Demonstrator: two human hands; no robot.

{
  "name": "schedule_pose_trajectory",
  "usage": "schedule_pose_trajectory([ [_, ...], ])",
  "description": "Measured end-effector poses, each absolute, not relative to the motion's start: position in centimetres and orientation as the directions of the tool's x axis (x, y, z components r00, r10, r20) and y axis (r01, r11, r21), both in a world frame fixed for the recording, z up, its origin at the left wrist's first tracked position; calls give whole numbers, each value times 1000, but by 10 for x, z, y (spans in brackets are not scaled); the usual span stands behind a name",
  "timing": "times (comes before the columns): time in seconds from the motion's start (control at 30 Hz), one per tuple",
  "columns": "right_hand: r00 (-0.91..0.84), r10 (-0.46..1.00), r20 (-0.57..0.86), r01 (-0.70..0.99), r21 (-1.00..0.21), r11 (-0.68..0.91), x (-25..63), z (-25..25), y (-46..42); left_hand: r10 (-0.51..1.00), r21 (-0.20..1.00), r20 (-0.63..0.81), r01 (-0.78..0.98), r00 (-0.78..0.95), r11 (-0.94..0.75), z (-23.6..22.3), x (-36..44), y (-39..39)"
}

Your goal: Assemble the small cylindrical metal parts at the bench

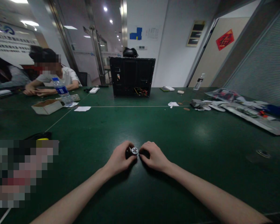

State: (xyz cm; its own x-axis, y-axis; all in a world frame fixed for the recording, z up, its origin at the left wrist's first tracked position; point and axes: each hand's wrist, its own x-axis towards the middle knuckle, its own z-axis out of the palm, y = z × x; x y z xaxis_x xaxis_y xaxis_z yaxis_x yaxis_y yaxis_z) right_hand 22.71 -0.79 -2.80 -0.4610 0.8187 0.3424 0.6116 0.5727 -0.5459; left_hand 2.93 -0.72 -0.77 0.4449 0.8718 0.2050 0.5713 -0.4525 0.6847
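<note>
Just above the green table (pixel 140 124), in the middle of the head view, my left hand (pixel 121 155) grips a small black servo motor (pixel 128 152). Its silver round disc (pixel 134 151) has several holes and faces up toward me. Thumb and fingers wrap around the black body from the left, hiding part of it. My right hand (pixel 154 157) is close beside the disc on its right, with thumb and fingertips pinched. Whatever lies between those fingertips is too small to make out.
Beyond my hands stands a black panel box (pixel 132 77) with exposed wires. A cardboard box (pixel 47 106) and a water bottle (pixel 62 90) are at the left, near a seated person (pixel 67 76). Papers and parts (pixel 245 110) lie at the right, with a round item (pixel 263 153) nearer.
</note>
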Motion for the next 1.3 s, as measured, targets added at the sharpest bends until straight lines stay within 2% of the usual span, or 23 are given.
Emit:
schedule_pose_trajectory([
  [0.37,-441,827,349,535,-637,554,225,-23,-12,857,711,196,533,477,-459,-6,27,-9],
  [0.63,-477,795,375,506,-623,597,221,-28,-9,840,720,200,505,505,-475,-4,25,-11],
  [0.8,-422,802,424,499,-629,595,217,-21,-7,850,718,220,511,478,-473,6,22,-11],
  [0.9,-294,824,484,508,-651,564,234,-12,-5,866,692,258,543,428,-475,10,18,-11],
  [1.0,-91,869,486,597,-672,438,283,-12,-5,882,683,277,568,381,-460,7,14,-8],
  [1.07,102,890,444,700,-668,252,332,-17,-6,895,679,272,589,353,-439,1,12,-3],
  [1.17,344,843,413,741,-671,26,413,-29,-12,920,677,268,624,286,-391,-7,10,4],
  [1.3,586,730,351,701,-671,-240,497,-44,-19,929,684,288,628,235,-371,-13,9,9],
])
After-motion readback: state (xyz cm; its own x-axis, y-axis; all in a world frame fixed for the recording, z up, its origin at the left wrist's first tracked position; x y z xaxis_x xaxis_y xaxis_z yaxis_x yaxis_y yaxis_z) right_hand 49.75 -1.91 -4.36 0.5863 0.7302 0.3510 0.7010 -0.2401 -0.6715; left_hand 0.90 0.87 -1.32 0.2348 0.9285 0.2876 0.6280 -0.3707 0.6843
